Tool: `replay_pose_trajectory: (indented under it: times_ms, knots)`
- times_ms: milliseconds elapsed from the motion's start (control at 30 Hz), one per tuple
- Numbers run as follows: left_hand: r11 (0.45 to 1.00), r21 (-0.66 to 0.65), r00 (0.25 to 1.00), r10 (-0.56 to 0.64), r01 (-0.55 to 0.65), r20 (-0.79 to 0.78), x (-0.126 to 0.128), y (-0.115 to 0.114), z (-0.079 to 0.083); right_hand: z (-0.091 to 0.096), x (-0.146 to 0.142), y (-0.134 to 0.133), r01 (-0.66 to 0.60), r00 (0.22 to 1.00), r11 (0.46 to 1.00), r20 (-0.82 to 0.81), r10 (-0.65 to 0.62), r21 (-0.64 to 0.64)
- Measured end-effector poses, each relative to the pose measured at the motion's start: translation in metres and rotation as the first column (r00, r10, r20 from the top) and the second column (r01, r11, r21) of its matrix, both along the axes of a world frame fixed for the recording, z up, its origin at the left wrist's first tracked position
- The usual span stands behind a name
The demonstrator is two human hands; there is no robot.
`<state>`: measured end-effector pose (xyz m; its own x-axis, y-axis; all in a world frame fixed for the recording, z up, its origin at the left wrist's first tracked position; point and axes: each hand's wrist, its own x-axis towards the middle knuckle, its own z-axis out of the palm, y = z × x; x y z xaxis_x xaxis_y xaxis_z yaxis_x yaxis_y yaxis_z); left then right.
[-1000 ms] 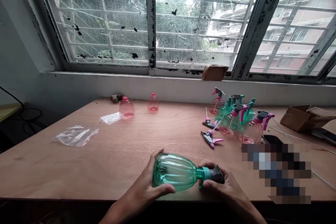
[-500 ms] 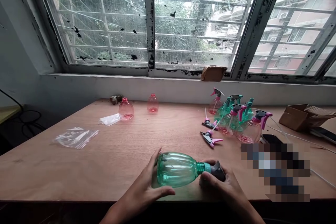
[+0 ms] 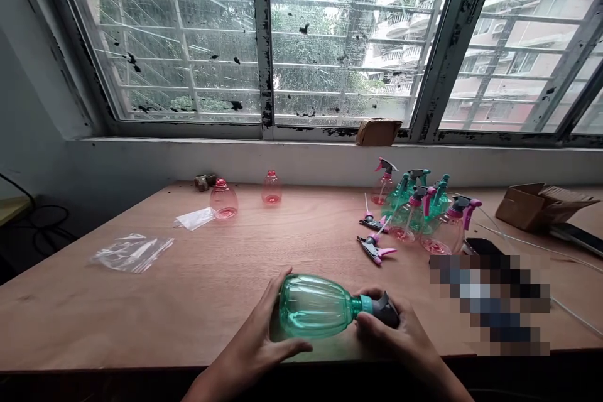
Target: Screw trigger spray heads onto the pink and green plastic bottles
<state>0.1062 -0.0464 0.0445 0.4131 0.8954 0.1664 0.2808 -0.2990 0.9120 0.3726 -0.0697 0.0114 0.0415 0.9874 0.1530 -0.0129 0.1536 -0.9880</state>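
Observation:
A clear green spray bottle [image 3: 315,306] lies on its side in the air above the table's front edge, its neck pointing right. Around its base curves my left hand [image 3: 264,333], thumb below and fingers behind. My right hand [image 3: 398,333] is closed on the dark grey spray head [image 3: 386,311]. The head's teal collar [image 3: 366,304] sits at the bottle's neck, covering part of the thread. How tight it is, I cannot tell.
Two pink bottles without heads [image 3: 224,200] stand at the back left, near plastic bags [image 3: 134,252]. Loose pink-and-black spray heads [image 3: 375,250] lie beside several pink and green spray bottles [image 3: 443,232]. An opened cardboard box [image 3: 532,207] and cables are at right.
The spray head's collar has come closer to the bottle, and less of the neck's thread shows. Both hands keep their hold. The whole view has shifted slightly.

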Motion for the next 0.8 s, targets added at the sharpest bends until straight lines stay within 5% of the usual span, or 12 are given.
replay_pose_trajectory:
  times_ms: [233,500,800]
  knots:
    - [0.981,-0.154,0.976,-0.088,0.12,0.201,-0.0039,-0.0037,0.001,-0.0011,0.0026,0.0004,-0.004,0.998,1.0,-0.057,0.005,0.009]
    - [0.983,-0.148,0.979,-0.083,0.111,0.184,-0.0028,-0.0006,-0.0012,-0.0007,0.0037,0.0004,-0.046,0.98,0.997,-0.194,0.034,-0.058]
    - [0.985,-0.157,0.975,-0.038,0.073,0.218,-0.002,-0.0016,0.0011,0.0004,0.0028,-0.0005,-0.008,1.0,0.999,-0.015,0.009,0.037]
